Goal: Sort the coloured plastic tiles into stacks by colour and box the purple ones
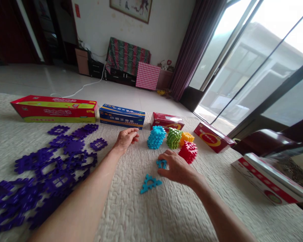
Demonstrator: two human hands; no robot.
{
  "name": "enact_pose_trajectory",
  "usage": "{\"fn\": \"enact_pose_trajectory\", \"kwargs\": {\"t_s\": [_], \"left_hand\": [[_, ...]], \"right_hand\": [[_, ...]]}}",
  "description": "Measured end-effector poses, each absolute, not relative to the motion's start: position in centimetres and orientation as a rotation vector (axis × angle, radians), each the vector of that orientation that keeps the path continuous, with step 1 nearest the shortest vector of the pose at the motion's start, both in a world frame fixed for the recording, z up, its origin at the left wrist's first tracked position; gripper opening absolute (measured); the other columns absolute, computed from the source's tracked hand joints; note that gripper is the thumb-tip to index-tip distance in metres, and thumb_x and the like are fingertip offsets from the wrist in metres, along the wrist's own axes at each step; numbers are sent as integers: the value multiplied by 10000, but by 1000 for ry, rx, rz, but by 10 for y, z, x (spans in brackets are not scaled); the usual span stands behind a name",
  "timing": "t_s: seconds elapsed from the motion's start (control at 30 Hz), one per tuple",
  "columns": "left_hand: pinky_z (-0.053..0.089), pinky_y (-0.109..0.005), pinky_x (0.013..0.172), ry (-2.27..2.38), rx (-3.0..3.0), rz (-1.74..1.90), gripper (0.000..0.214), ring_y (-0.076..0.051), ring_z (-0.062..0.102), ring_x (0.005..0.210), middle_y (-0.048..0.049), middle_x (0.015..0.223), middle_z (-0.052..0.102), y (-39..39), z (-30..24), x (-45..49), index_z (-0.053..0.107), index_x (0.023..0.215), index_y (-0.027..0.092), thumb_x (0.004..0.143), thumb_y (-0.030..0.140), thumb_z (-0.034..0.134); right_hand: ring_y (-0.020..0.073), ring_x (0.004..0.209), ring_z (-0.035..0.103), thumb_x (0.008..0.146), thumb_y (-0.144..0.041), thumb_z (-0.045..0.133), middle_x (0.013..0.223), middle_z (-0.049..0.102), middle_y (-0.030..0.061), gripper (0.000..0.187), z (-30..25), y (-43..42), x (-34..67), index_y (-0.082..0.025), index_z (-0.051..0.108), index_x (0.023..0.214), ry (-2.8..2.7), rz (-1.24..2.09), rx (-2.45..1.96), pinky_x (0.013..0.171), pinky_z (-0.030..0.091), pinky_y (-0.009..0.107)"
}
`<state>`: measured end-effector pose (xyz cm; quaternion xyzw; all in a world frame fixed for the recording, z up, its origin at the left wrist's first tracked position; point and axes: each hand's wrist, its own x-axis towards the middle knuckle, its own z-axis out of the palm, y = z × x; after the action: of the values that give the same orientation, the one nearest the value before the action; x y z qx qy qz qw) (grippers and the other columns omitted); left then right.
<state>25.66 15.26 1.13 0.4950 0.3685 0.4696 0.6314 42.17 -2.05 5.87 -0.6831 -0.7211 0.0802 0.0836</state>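
Observation:
My right hand (175,165) reaches in from the right, its thumb and fingers closed around a small blue interlocking plastic piece (161,163) low over the quilted cover. Just below it lies a blue triangular piece (150,183) with toothed edges. My left hand (127,138) is curled closed in front of the blue box, with nothing visible in its fingers. Between and beyond the hands stand stacks of the same toothed pieces: a blue stack (156,137), a green stack (174,138), a yellow stack (187,138) and a red stack (188,152).
Many purple toothed pieces (59,179) are spread on the left, partly behind my left forearm. Along the far edge of the quilted cover (131,215) stand a red and yellow-green box (58,110), a blue box (122,116) and dark red boxes (213,137). A white-red box (270,181) lies right.

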Motion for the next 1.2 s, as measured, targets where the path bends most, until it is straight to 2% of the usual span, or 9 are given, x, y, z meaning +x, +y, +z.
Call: {"fn": "enact_pose_trajectory", "kwargs": {"t_s": [0.2, 0.4, 0.57, 0.77, 1.2], "left_hand": [[356, -186, 440, 860, 1123, 1066, 316, -91, 576, 480, -10, 647, 653, 149, 16, 256, 675, 876, 123, 593, 255, 631], [352, -187, 443, 859, 1119, 1068, 318, -93, 576, 484, -12, 650, 655, 150, 16, 257, 677, 873, 129, 589, 265, 642], [348, -187, 443, 850, 1118, 1066, 322, -96, 578, 486, -12, 649, 653, 150, 15, 257, 672, 876, 130, 588, 273, 645], [348, -185, 442, 851, 1130, 1062, 329, -94, 579, 491, -11, 660, 652, 150, 14, 257, 673, 883, 131, 590, 279, 649], [362, -183, 444, 845, 1133, 1069, 312, -98, 590, 498, -17, 665, 664, 152, 11, 257, 681, 880, 136, 601, 273, 657]], "right_hand": [[171, 781, 583, 725, -298, 690, 924, 603, 54, 309, 56, -17, 423, -191, 641, 1010, -2023, 140, -2068, 712, 445, 300], [168, 746, 575, 704, -382, 725, 831, 601, 37, 286, 51, -14, 430, -177, 617, 872, -1992, 103, -2105, 646, 414, 271], [180, 785, 590, 722, -344, 707, 876, 611, 48, 282, 46, -11, 427, -176, 599, 922, -1965, 45, -2014, 681, 434, 286], [232, 899, 604, 764, -402, 644, 969, 623, 90, 344, 28, 5, 422, -176, 541, 1002, -1668, -171, -1914, 781, 466, 351], [231, 848, 610, 770, -433, 622, 904, 618, 72, 306, 27, 8, 423, -190, 539, 937, -1612, -257, -1968, 737, 470, 338]]}}
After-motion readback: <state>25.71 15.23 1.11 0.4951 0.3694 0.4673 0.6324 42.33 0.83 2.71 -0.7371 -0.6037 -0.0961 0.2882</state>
